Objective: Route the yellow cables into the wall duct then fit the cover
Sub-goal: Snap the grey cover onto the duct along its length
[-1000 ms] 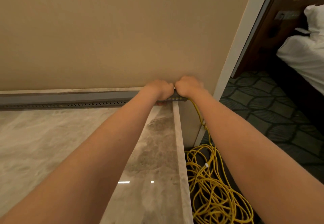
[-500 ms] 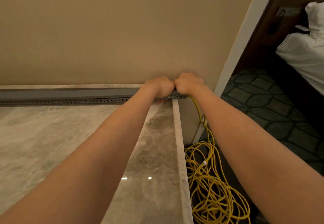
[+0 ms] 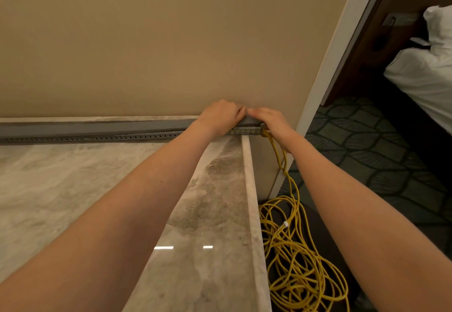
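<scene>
Both hands meet at the right end of the grey duct, which runs along the counter's back edge against the wall. The left hand curls its fingers over the cover. The right hand lays fairly straight fingers on the cover's end. Yellow cables drop from the duct's right end to a loose heap on the floor.

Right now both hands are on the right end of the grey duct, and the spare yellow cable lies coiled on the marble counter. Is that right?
Not quite. The head view shows the yellow cable coiled on the floor to the right of the marble counter, not on it. The left hand and right hand are on the right end of the grey duct.
</scene>
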A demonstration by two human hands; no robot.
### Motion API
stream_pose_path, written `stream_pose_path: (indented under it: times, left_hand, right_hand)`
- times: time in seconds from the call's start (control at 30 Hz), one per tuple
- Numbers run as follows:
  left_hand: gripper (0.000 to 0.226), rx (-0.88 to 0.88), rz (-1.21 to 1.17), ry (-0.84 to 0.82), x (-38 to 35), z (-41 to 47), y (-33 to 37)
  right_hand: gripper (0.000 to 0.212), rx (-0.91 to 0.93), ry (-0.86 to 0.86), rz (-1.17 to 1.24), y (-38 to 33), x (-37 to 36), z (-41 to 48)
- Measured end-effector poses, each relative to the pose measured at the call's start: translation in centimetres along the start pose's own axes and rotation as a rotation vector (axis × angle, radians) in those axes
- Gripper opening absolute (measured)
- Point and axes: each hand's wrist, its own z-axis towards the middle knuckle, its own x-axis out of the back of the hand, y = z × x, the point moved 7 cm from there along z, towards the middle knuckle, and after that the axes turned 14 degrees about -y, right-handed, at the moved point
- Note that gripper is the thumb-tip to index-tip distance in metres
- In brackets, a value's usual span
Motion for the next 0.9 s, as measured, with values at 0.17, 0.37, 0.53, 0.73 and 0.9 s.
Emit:
stream_pose_path:
  times: [0.17, 0.37, 0.53, 0.73, 0.9]
  left_hand:
    - [0.031, -0.062, -0.048, -0.042, -0.9, -0.3, 0.3]
    - [0.042, -0.263, 0.035, -0.150, -0.6, -1.3, 1.5]
    - [0.044, -0.290, 0.143, -0.105, 0.1, -1.4, 2.1]
    - [0.043, -0.318, 0.285, -0.105, 0.3, -2.1, 2.8]
    - [0.040, -0.325, 0.328, -0.167, -0.2, -1.5, 3.1]
  right_hand:
    - [0.042, -0.013, -0.069, -0.172, 1.1, -0.6, -1.1]
    - [0.034, 0.087, -0.014, -0.072, 1.6, -0.1, -1.7]
    - [0.043, 0.109, 0.128, 0.073, 2.6, 0.1, -1.8]
    - [0.034, 0.109, 0.158, 0.088, 2.5, 0.6, -1.4]
    - [0.038, 0.115, 0.138, 0.051, 2.5, 1.0, -1.1]
